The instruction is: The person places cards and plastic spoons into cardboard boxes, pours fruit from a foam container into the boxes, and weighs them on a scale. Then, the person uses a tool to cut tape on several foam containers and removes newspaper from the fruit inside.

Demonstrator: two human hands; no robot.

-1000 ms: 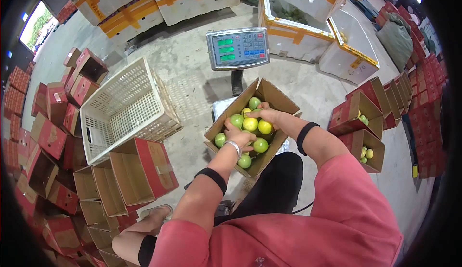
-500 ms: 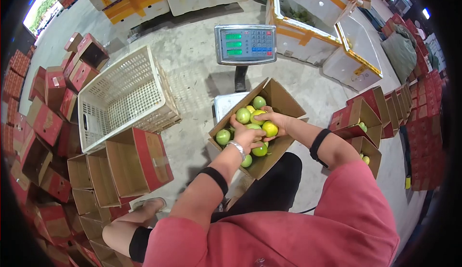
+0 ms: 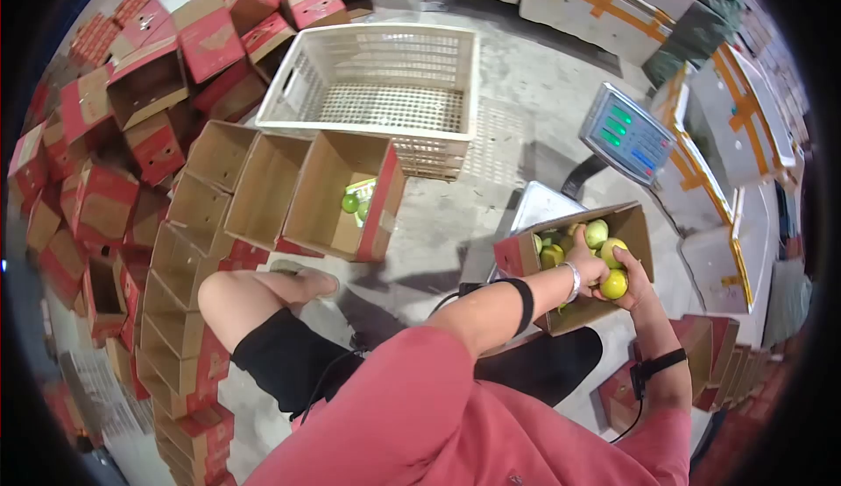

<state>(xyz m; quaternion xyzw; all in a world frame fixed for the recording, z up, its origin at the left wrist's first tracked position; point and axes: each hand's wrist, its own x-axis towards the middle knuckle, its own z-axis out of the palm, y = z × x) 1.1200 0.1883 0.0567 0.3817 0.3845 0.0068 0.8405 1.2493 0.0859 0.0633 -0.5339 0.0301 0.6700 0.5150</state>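
Right now both of the sitter's hands are down in a cardboard box (image 3: 515, 257) of green and yellow fruit, and I count the hours from that box, with twelve at the top of the head view. The right hand (image 3: 638, 286) comes in from about four o'clock, its fingers curled round a yellow fruit (image 3: 613, 285) at the near right corner. Beside it, the left hand (image 3: 590, 267) reaches in among the pieces, fingers bent; I can't tell what its fingertips press, as the hand itself covers them. A pale green fruit (image 3: 597, 230) lies just past its knuckles. The box covers part of a scale plate (image 3: 540, 207) showing at eleven, and the scale's display (image 3: 627, 134) glows with green digits toward one. Over at ten sits a white plastic crate (image 3: 372, 129); between nine and ten, an open carton (image 3: 317, 199) has a green fruit (image 3: 350, 203) inside it. White foam boxes (image 3: 734, 131) stand near two.
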